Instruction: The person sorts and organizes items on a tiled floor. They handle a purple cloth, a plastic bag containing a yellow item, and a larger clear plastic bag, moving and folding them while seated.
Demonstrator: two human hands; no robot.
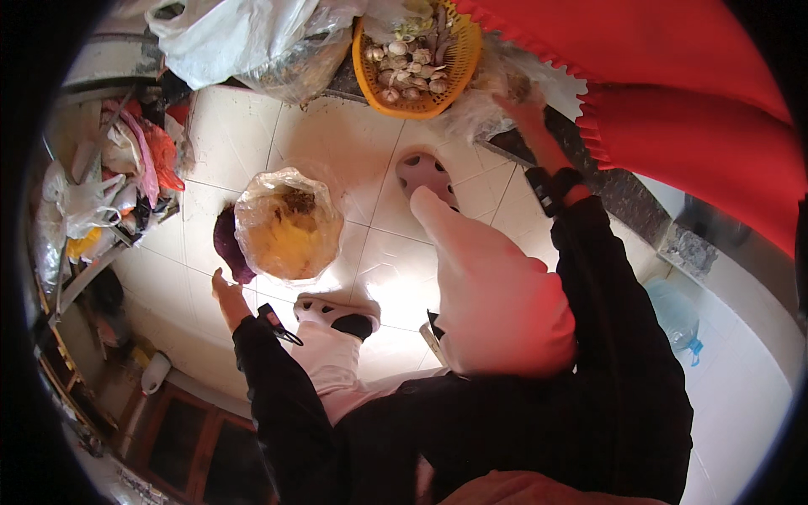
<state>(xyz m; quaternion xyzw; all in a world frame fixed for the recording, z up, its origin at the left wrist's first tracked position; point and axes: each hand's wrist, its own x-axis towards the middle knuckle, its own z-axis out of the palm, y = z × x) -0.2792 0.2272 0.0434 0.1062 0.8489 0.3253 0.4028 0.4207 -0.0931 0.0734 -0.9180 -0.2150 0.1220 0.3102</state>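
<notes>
My left hand [231,298] is beside a dark purple item [230,243] on the floor. Whether they touch is unclear. That item lies against a bin lined with clear plastic [334,230], with yellowish and brown waste [284,233] inside. Up at the right, my right hand [529,123] reaches to a crumpled clear plastic bag [499,91] on a dark ledge. The fingers are blurred, so a grip cannot be made out. Left of that hand stands an orange plastic basket [470,57] of garlic bulbs [410,69].
White and clear plastic bags [221,38] bulge over the ledge at top left. A rack [88,284] stuffed with bags stands at left. Red ruffled cloth [682,120] hangs at upper right. A blue-tinted plastic bottle [672,315] is at right. My feet are on pale floor tiles [391,265].
</notes>
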